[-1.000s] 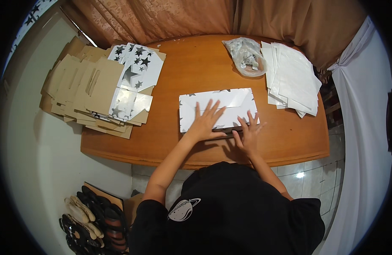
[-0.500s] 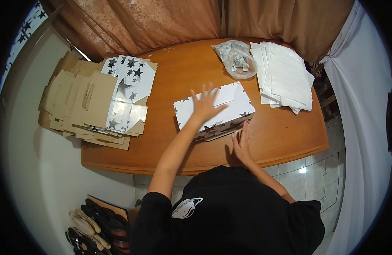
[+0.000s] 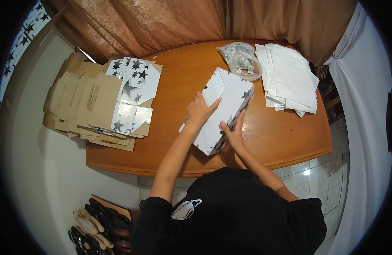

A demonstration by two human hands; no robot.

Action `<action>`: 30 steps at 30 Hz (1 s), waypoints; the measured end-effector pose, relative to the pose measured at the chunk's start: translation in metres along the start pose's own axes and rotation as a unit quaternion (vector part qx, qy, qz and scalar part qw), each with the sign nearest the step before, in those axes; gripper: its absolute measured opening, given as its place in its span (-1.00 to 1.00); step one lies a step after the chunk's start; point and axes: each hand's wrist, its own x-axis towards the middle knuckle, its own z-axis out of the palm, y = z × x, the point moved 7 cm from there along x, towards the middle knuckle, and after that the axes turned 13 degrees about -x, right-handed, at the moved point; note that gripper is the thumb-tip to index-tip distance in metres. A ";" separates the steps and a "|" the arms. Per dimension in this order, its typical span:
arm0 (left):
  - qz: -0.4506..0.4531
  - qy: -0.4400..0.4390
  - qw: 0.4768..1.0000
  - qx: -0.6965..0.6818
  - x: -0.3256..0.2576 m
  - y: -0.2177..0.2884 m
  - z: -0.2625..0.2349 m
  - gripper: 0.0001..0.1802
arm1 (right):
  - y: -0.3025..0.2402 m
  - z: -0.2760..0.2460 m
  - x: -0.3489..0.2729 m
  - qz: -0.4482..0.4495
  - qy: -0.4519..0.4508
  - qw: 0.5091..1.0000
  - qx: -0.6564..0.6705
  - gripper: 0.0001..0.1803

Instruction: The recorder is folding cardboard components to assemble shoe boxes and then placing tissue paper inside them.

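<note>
A white cardboard box (image 3: 221,112) with dark star prints stands at a slant in the middle of the wooden table, its flaps folded over the top. Along its left side my left hand (image 3: 199,109) grips the edge, the thumb lying on the top face. On the opposite side my right hand (image 3: 234,132) clasps the box, thumb on the upper edge and fingers along the starred side wall. Both hands hold the box between them. Its underside is hidden.
Flat star-printed and brown cardboard pieces (image 3: 83,100) are stacked on the table's left. At the back right lie a clear plastic bag (image 3: 240,61) with small scraps and a pile of white sheets (image 3: 289,78). Shoes (image 3: 98,225) stand on the floor, lower left.
The box has turned counterclockwise, from lying nearly crosswise to slanting away from me. My left hand went from spread flat over the top to gripping its left side; my right hand now clasps the right side.
</note>
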 end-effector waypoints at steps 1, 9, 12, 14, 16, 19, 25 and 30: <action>-0.003 0.028 0.999 -0.031 -0.002 0.004 -0.010 -0.21 | -0.001 -0.002 0.006 0.000 -0.001 1.000 0.001 0.19; 0.017 0.143 0.932 -0.332 -0.011 -0.038 -0.014 -0.16 | -0.093 -0.047 0.036 -0.262 0.056 0.954 -0.135 0.29; 0.155 0.133 0.825 -0.526 -0.015 -0.051 -0.026 -0.30 | -0.106 -0.050 0.032 -0.395 0.054 0.891 -0.217 0.19; 0.099 0.161 0.706 -0.683 -0.014 -0.074 -0.041 -0.18 | -0.099 -0.049 0.029 -0.451 0.033 0.854 -0.257 0.16; 0.089 0.092 0.721 -0.681 -0.008 -0.080 -0.063 -0.05 | -0.090 -0.046 0.022 -0.503 0.019 0.814 -0.289 0.06; 0.089 -0.055 0.776 -0.622 -0.012 -0.101 -0.089 -0.04 | -0.081 -0.044 0.009 -0.549 -0.003 0.783 -0.294 0.01; 0.083 -0.031 0.829 -0.552 -0.021 -0.063 -0.090 -0.21 | -0.051 -0.021 -0.023 -0.618 0.020 0.670 -0.411 -0.45; 0.086 0.035 0.959 -0.267 -0.019 -0.071 -0.066 -0.38 | -0.034 -0.001 -0.049 -0.616 0.037 0.624 -0.479 -0.42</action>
